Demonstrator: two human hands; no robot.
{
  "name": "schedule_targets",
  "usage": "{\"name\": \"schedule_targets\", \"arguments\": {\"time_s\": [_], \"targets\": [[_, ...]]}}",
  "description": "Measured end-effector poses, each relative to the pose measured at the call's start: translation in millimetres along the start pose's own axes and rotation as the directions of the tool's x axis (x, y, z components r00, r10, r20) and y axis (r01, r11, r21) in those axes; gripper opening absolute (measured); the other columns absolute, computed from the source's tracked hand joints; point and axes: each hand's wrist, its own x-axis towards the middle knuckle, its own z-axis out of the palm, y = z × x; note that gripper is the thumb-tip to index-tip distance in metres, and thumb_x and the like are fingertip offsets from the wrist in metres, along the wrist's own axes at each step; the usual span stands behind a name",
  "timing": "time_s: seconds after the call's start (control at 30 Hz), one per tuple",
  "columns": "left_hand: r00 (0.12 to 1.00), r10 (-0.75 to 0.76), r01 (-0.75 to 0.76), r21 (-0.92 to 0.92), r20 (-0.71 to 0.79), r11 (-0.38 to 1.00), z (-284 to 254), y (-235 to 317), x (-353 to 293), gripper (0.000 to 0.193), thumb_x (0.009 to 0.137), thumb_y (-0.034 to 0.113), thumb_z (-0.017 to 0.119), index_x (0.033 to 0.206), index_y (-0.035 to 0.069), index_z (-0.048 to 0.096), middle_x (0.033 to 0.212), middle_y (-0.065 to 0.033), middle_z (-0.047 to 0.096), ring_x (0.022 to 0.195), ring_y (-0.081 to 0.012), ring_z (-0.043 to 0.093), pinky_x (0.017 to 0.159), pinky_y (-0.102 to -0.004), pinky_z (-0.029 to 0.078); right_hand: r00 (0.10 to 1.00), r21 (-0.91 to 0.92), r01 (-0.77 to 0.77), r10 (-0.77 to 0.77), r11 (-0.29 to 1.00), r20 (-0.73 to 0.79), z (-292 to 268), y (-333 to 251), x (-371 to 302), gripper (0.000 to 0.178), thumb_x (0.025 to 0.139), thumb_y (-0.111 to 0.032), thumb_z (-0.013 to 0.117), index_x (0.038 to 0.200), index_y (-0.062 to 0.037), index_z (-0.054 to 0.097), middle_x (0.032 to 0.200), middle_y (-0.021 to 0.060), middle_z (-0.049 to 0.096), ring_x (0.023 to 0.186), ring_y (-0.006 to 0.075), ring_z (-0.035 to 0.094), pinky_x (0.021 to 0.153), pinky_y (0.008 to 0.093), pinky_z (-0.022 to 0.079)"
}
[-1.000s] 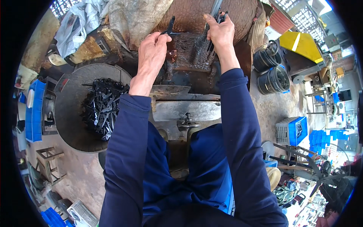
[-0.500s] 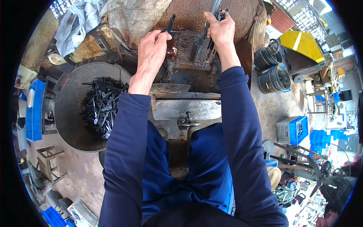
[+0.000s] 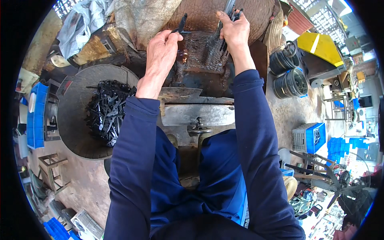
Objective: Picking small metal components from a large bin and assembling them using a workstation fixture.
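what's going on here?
A seated person has both hands up at a grimy, dark block. The left hand pinches a dark, thin piece; the right hand holds several dark, narrow strips near a grey rod; contact with the rod is unclear. A big round bin on the left holds a pile of dark pieces.
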Motion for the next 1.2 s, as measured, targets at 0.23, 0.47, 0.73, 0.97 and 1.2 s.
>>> {"name": "schedule_targets", "arguments": {"time_s": [0.23,0.47,0.73,0.97,1.2], "targets": [[1.000,-0.022,0.022,0.037,0.005,0.999,-1.5,2.0,0.0,0.031,0.088,0.031,0.056,0.094,0.003,0.069,0.078,-0.0091,0.057,0.075,-0.0198,0.055,0.070,-0.0336,0.043,0.999,0.013,0.030,-0.029,0.999,-0.033,0.9,2.8,0.9,0.026,0.086,-0.021,0.077,0.093,-0.0026,0.059,0.055,0.0033,0.057,0.043,0.0118,0.053,0.039,0.0298,0.041],[1.000,-0.028,0.027,0.039,0.013,0.999,-2.2,3.5,-0.7,0.031,0.088,0.030,0.056,0.094,0.003,0.070,0.079,-0.0097,0.058,0.076,-0.0200,0.055,0.071,-0.0334,0.044,0.999,0.001,0.046,-0.046,0.999,-0.024,0.5,2.5,0.9,0.027,0.086,-0.021,0.077,0.092,-0.0020,0.059,0.053,0.0031,0.056,0.042,0.0113,0.053,0.039,0.0295,0.041],[1.000,-0.017,0.016,0.031,0.012,0.999,-1.3,3.8,-1.4,0.031,0.088,0.030,0.055,0.095,0.003,0.070,0.078,-0.0089,0.057,0.074,-0.0192,0.055,0.070,-0.0334,0.044,1.000,0.027,-0.009,0.009,1.000,-0.008,1.2,1.9,0.3,0.033,0.087,-0.017,0.076,0.108,0.0025,0.059,0.086,0.0101,0.073,0.042,0.0095,0.048,0.039,0.0267,0.040],[0.999,-0.039,0.038,0.006,0.021,0.999,-1.1,6.1,-2.6,0.031,0.089,0.029,0.055,0.095,0.002,0.069,0.072,-0.0069,0.055,0.070,-0.0176,0.053,0.067,-0.0332,0.043,1.000,0.014,-0.023,0.023,1.000,0.002,0.5,0.1,-0.7,0.033,0.088,-0.017,0.076,0.108,0.0029,0.059,0.088,0.0107,0.073,0.043,0.0096,0.048,0.039,0.0266,0.040],[1.000,-0.020,0.021,-0.005,0.017,1.000,-0.8,4.5,-2.0,0.030,0.090,0.028,0.055,0.096,0.002,0.069,0.069,-0.0051,0.054,0.068,-0.0158,0.051,0.064,-0.0323,0.041,1.000,0.018,-0.018,0.017,1.000,0.014,0.4,1.6,-0.2,0.031,0.088,-0.017,0.075,0.107,0.0031,0.060,0.091,0.0115,0.073,0.043,0.0096,0.048,0.039,0.0266,0.041]]}}
